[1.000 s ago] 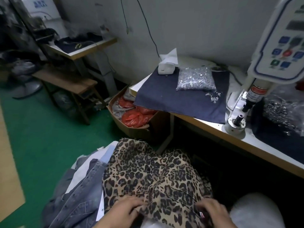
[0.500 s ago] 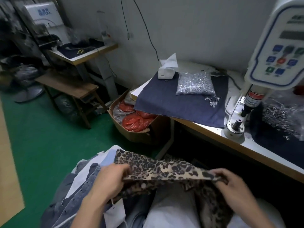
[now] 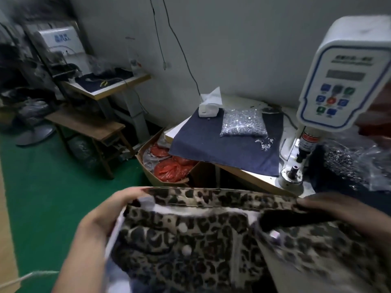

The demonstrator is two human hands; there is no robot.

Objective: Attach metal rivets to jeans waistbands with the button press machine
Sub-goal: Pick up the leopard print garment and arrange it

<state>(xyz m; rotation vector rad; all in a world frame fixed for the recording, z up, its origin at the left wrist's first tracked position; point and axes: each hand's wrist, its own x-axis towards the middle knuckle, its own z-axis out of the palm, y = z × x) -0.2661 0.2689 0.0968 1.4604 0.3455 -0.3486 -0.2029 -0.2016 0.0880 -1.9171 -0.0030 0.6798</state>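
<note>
Cardboard box (image 3: 160,178) at 12 o'clock on the floor holds red bags (image 3: 171,169). Clear bag (image 3: 243,123) on your desk (image 3: 254,176) holds rivets. Your left hand (image 3: 105,216) and right hand (image 3: 330,210) are clamped on the jeans (image 3: 201,240) waistband, at 6 o'clock.

My left hand (image 3: 110,216) and right hand (image 3: 338,212) hold the spotty jeans (image 3: 211,240) wide, so the cloth fills the space in front of me. Past it, the table edge (image 3: 249,176) is open. The press post (image 3: 294,170) has a gap above it. A bag of rivets (image 3: 243,123) blocks the blue cloth (image 3: 211,144).
</note>
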